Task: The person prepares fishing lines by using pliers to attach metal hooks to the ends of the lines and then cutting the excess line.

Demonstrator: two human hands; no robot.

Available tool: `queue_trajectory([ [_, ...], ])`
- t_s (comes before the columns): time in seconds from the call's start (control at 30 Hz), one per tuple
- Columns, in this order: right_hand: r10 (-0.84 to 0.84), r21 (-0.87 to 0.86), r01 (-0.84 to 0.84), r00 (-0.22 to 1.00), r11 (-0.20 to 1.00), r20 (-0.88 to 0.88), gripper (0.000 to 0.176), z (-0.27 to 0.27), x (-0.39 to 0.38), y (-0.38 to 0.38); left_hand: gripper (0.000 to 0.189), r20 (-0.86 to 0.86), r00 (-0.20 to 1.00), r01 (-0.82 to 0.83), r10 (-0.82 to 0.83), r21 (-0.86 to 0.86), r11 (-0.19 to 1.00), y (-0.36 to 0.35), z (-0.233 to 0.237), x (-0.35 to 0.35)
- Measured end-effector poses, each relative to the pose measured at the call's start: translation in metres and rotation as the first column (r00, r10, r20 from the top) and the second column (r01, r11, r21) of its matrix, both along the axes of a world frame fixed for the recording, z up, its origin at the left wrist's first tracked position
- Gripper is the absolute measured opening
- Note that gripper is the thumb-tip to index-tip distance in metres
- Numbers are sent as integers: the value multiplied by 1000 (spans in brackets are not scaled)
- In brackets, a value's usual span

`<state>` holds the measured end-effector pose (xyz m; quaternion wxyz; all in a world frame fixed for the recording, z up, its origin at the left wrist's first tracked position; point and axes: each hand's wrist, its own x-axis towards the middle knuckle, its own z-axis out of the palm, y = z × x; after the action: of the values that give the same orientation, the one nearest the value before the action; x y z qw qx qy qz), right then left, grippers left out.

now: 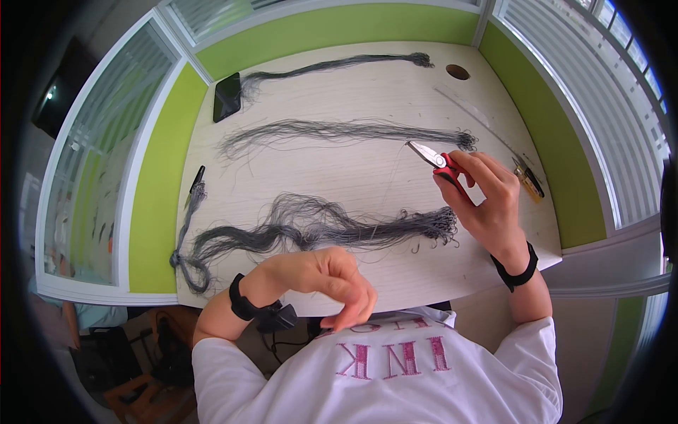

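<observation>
My right hand [487,201] is closed around red-handled pliers [439,161] raised over the right part of the table. From their jaws a thin, pale line seems to run down and left, and I lose sight of it over the dark strands. My left hand [328,279] is at the table's front edge, fingers curled together; what they pinch, if anything, is too small to make out. Just beyond it lies a thick bundle of dark lines [282,237] with small fish hooks [445,225] at its right end. A second hooked bundle [339,132] stretches across the middle.
A thinner bundle [332,65] lies at the back beside a black phone [227,97]. On the left are a knotted bundle [185,258] and a black pen [197,178]. A clear ruler [473,109] and a yellow-black cutter [528,182] lie right. Green partitions [544,141] enclose the table.
</observation>
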<state>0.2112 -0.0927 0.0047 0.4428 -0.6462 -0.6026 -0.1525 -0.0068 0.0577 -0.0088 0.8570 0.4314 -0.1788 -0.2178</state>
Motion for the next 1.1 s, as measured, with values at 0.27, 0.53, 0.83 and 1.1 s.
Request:
queue_trajectory([
  [0.27,56,-128,-60,998,990,-33,24,-15,-25,1,68,594,391,-742,703,-248,623,-17,58,1],
  [0.53,-47,-33,49,997,998,63,28,-17,-27,-4,49,353,7,-971,936,227,-78,5,21,11],
  [0.83,-105,9,105,984,994,145,30,-19,-17,2,50,328,516,-669,791,731,133,-12,-10,8],
  [1.1,-46,-73,50,997,996,61,26,-27,-10,13,56,-316,549,-742,774,242,625,-30,-12,11],
])
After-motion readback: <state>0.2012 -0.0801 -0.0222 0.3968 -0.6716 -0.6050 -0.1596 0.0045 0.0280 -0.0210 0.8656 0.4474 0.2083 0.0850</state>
